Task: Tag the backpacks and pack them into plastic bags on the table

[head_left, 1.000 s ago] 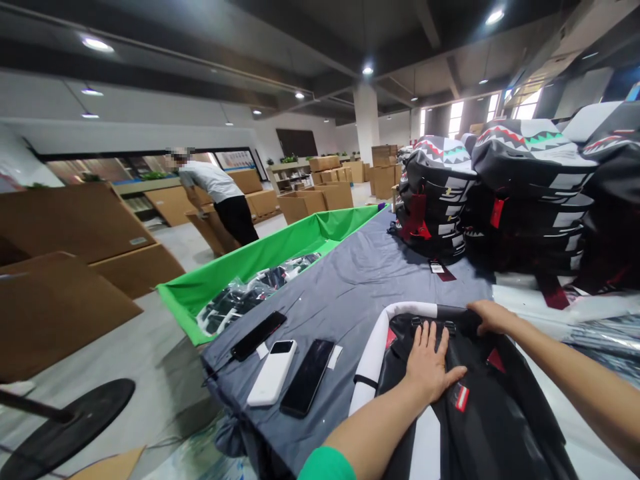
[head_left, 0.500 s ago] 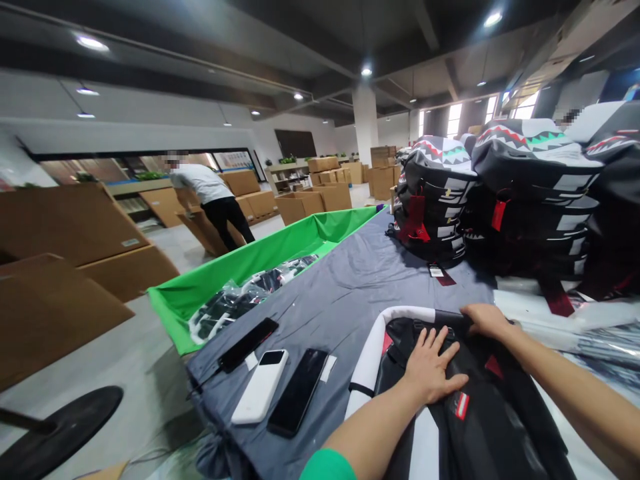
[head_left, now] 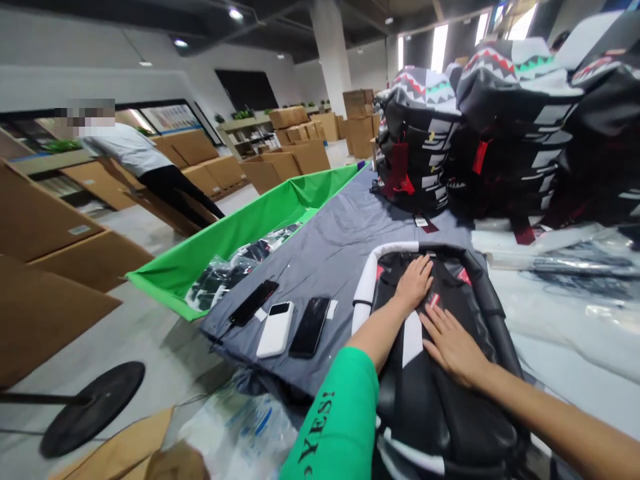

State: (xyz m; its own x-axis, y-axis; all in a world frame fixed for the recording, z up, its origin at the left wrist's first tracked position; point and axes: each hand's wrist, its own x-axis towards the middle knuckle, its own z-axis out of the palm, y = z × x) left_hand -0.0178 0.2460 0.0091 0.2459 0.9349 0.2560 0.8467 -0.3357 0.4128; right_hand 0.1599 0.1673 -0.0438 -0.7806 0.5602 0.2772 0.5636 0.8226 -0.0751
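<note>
On backpack [head_left: 425,407] | left hand [head_left: 415,283], right hand [head_left: 457,348] flat | grey cloth [head_left: 340,243] beyond top edge

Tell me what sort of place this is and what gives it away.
Probably a warehouse or bag workshop: similar bags are stacked on a cloth-covered table, plastic-wrapped goods lie in a green bin beside it, and cardboard boxes stand about the floor.
</note>
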